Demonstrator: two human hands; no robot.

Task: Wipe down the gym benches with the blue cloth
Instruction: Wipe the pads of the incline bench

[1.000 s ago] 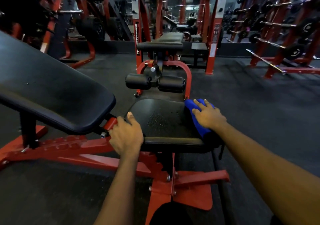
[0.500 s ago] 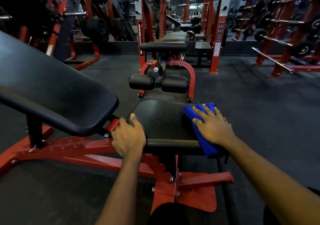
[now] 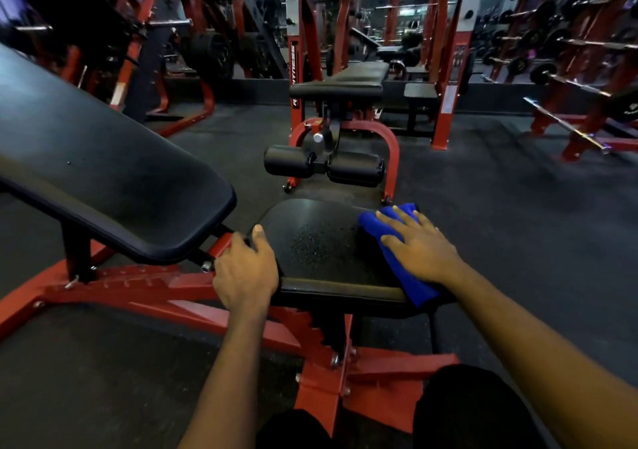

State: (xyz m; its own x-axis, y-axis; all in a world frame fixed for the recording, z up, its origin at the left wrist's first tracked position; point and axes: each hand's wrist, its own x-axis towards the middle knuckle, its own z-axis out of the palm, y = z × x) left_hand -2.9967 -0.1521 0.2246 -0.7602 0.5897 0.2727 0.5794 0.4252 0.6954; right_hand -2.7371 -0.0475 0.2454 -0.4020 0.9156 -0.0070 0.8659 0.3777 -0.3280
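Note:
A black padded bench seat (image 3: 321, 245) on a red steel frame (image 3: 145, 286) sits in front of me, speckled with small droplets. The blue cloth (image 3: 411, 279) lies along the seat's right side and hangs over its near edge. My right hand (image 3: 419, 246) presses flat on the cloth with straight, spread fingers. My left hand (image 3: 247, 267) grips the seat's left edge, thumb on top of the pad and fingers curled underneath. The bench's black inclined back pad (image 3: 103, 175) rises to the left.
Two black roller pads (image 3: 324, 165) on a red hoop stand just beyond the seat. A second black bench (image 3: 341, 84) sits farther back between red rack uprights. Barbell and dumbbell racks (image 3: 566, 51) line the right. Dark rubber floor surrounds the bench; my knees show at the bottom.
My right hand with the cloth has slid slightly away from me along the seat's right side, fingers spreading flatter. My left hand keeps its hold on the seat edge.

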